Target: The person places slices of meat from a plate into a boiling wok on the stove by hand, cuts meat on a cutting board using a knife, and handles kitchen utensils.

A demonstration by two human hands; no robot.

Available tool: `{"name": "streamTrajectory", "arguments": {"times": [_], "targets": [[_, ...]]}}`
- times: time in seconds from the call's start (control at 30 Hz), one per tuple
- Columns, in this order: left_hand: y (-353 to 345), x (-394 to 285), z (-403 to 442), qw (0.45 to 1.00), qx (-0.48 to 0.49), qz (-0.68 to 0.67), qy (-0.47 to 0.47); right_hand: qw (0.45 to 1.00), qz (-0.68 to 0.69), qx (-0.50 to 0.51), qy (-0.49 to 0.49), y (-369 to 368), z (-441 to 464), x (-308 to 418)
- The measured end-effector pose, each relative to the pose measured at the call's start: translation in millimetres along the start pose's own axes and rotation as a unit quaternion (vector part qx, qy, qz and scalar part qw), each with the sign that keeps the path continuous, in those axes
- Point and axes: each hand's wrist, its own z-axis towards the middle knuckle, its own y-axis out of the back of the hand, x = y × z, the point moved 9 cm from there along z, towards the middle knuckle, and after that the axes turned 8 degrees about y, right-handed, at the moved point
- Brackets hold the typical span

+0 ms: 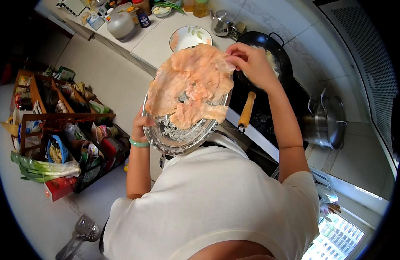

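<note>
Head view: right hand (254, 63), forearm angled up-left, pinches the right edge of floury, ragged pink meat (189, 73). Left hand (140, 125) grips the left rim of the round metal tray (159, 145) carrying it, upper center. Right hand partly obstructs the black wok (285, 65), upper right; floral plate (187, 35) occupies the desk (154, 37).

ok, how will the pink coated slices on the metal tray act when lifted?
Likely floppy: the slices look thin, with uneven edges, and lie draped over the tray. Overlapping pieces may cling together or tear if the right hand pulls at one edge. White powder lies on the tray, so some might shed.
</note>
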Motion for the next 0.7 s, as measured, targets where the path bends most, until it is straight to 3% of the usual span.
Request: {"name": "streamTrajectory", "arguments": {"times": [0.17,0.37,0.5,0.7], "targets": [[12,1,0,0.999,0.000,-0.025,-0.027,0.997,-0.011,-0.060,-0.037,66,-16,-55],[38,-1,-2,0.997,-0.048,0.016,-0.056,0.963,-0.246,-0.053,-0.099,143,-40,-180],[45,-10,-6,0.995,-0.065,0.012,-0.072,0.939,-0.290,-0.090,-0.162,161,-60,-227],[41,-22,-12,0.992,-0.087,0.019,-0.093,0.929,-0.306,-0.104,-0.179,162,-74,-252]]}}
